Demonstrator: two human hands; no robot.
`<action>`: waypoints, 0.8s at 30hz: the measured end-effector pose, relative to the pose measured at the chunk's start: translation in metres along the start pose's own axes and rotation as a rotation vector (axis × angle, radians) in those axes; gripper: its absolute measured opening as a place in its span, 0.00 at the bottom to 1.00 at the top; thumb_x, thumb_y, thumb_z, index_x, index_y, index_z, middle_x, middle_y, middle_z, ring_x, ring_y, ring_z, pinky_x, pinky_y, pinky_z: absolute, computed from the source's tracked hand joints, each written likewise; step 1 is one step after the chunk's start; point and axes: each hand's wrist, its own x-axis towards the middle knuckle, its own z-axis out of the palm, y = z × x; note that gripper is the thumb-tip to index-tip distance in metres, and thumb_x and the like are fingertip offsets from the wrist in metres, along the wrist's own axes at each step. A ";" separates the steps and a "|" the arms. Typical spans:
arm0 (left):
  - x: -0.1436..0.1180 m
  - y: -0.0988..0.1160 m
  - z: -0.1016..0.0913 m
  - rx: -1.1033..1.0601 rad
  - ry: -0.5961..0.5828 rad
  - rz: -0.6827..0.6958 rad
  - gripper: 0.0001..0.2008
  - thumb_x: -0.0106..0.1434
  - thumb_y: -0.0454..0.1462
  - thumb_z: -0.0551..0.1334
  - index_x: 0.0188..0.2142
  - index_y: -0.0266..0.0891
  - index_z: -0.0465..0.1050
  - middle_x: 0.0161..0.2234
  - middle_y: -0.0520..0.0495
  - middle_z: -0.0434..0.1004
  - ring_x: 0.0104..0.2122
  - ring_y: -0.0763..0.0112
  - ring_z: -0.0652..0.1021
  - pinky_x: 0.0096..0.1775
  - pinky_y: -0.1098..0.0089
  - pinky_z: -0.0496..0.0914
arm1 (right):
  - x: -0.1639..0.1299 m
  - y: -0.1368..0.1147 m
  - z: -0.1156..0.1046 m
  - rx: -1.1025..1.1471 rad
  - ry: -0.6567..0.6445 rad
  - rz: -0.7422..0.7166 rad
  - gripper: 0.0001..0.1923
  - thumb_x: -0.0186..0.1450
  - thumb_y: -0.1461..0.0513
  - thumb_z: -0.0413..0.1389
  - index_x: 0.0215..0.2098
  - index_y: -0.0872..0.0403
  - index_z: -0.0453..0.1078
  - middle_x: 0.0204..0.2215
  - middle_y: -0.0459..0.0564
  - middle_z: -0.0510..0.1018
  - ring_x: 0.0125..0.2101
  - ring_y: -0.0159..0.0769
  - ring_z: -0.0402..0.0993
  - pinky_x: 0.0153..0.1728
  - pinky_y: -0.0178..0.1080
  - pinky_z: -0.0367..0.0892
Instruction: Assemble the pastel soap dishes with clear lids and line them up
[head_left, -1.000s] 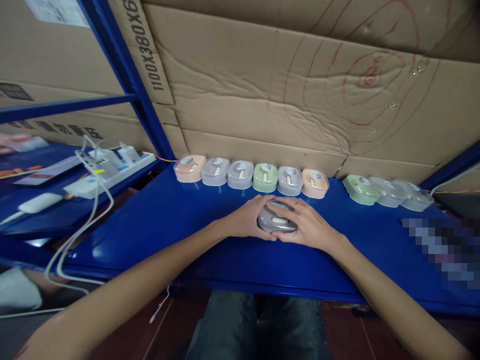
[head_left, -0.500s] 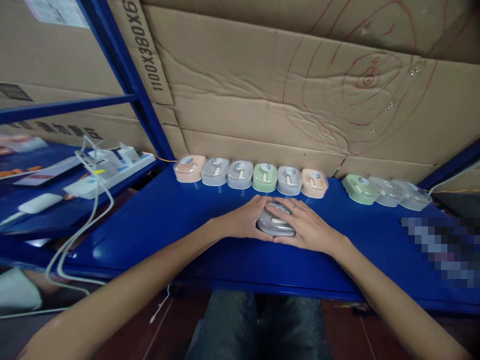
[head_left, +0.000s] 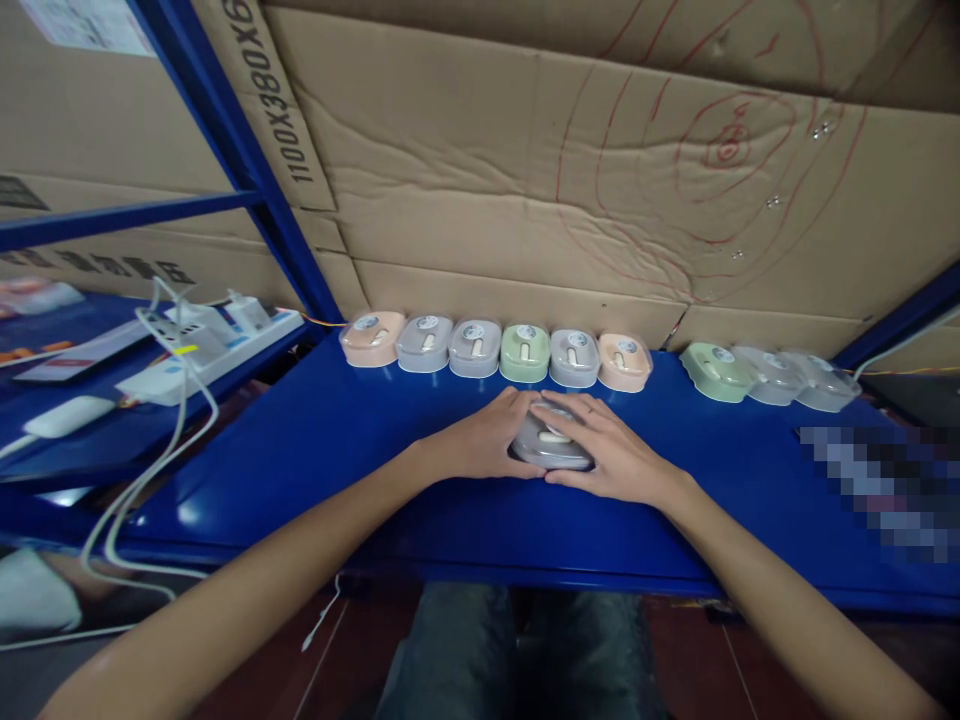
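held thing: a small grey rounded plastic box with a cream latch on its lid (head_left: pixel 553 446), lying flat on the blue metal bench (head_left: pixel 337 450), near the middle and just this side of the far row.
left hand (head_left: pixel 491 440): curled against the box's left side, fingers touching its edge, pressing in rather than lifting.
right hand (head_left: pixel 611 450): laid over the box's right side and top, fingers spread across the lid; between them the two hands clasp it.
handling: looks light, stiff and smooth-shelled, likely slippery on the painted bench; the long sides give the surest hold, the cream latch seems the weak point.
far row: six pastel boxes of the same shape (head_left: pixel 495 350) stand side by side against the brown cardboard wall (head_left: pixel 525 200), close beyond the fingertips.
right group: three more boxes, green and clear (head_left: pixel 769 375), well apart to the far right.
open room: bare bench to left and right of the hands; the near edge lies just under the wrists.
left side: white power strip with cables (head_left: pixel 202 340) on a neighbouring shelf, well apart.
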 end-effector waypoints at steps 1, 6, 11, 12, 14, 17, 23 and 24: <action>0.000 0.000 0.000 -0.009 0.007 0.000 0.41 0.60 0.54 0.76 0.69 0.48 0.68 0.63 0.38 0.74 0.64 0.40 0.72 0.66 0.39 0.68 | -0.001 0.003 0.001 0.044 0.018 0.015 0.52 0.70 0.45 0.68 0.83 0.38 0.49 0.79 0.56 0.60 0.76 0.63 0.60 0.72 0.69 0.64; 0.000 -0.010 0.000 -0.050 0.045 -0.016 0.47 0.56 0.54 0.78 0.71 0.50 0.65 0.66 0.39 0.73 0.65 0.38 0.72 0.65 0.37 0.69 | -0.002 0.019 -0.002 0.259 0.137 0.068 0.54 0.63 0.45 0.75 0.80 0.38 0.57 0.76 0.56 0.66 0.73 0.61 0.66 0.71 0.67 0.66; -0.001 -0.022 0.003 -0.039 0.081 -0.069 0.52 0.52 0.58 0.80 0.71 0.51 0.64 0.66 0.37 0.71 0.66 0.37 0.73 0.65 0.37 0.69 | -0.004 0.031 -0.003 0.402 0.131 0.090 0.45 0.62 0.47 0.76 0.74 0.38 0.69 0.67 0.55 0.77 0.67 0.58 0.74 0.69 0.65 0.69; -0.001 -0.023 0.004 -0.037 0.082 -0.073 0.52 0.51 0.58 0.80 0.71 0.51 0.64 0.66 0.37 0.71 0.66 0.37 0.72 0.65 0.37 0.69 | -0.004 0.031 -0.002 0.421 0.136 0.095 0.44 0.63 0.47 0.75 0.73 0.39 0.69 0.66 0.55 0.77 0.66 0.58 0.75 0.68 0.65 0.70; -0.001 -0.023 0.005 -0.040 0.084 -0.084 0.53 0.49 0.57 0.81 0.70 0.48 0.65 0.66 0.36 0.71 0.66 0.36 0.72 0.66 0.37 0.69 | -0.003 0.030 0.000 0.435 0.141 0.100 0.43 0.64 0.48 0.75 0.73 0.39 0.70 0.66 0.56 0.76 0.65 0.57 0.76 0.68 0.64 0.70; 0.000 -0.023 0.007 -0.036 0.090 -0.104 0.54 0.48 0.57 0.82 0.69 0.48 0.66 0.65 0.36 0.71 0.66 0.35 0.72 0.66 0.36 0.68 | -0.003 0.028 0.002 0.430 0.134 0.096 0.42 0.65 0.48 0.74 0.74 0.39 0.69 0.65 0.56 0.76 0.64 0.56 0.77 0.67 0.62 0.72; -0.001 -0.022 0.007 -0.018 0.078 -0.089 0.55 0.50 0.58 0.81 0.72 0.47 0.62 0.64 0.35 0.71 0.65 0.37 0.72 0.65 0.36 0.68 | -0.003 0.026 0.003 0.412 0.094 0.085 0.43 0.67 0.47 0.71 0.76 0.39 0.65 0.67 0.56 0.74 0.65 0.56 0.75 0.66 0.60 0.73; -0.002 -0.022 0.006 -0.014 0.069 -0.084 0.54 0.51 0.58 0.80 0.72 0.48 0.62 0.64 0.35 0.70 0.65 0.37 0.72 0.65 0.36 0.69 | -0.003 0.027 0.002 0.412 0.094 0.085 0.42 0.67 0.47 0.71 0.76 0.38 0.65 0.67 0.56 0.74 0.65 0.56 0.75 0.66 0.61 0.73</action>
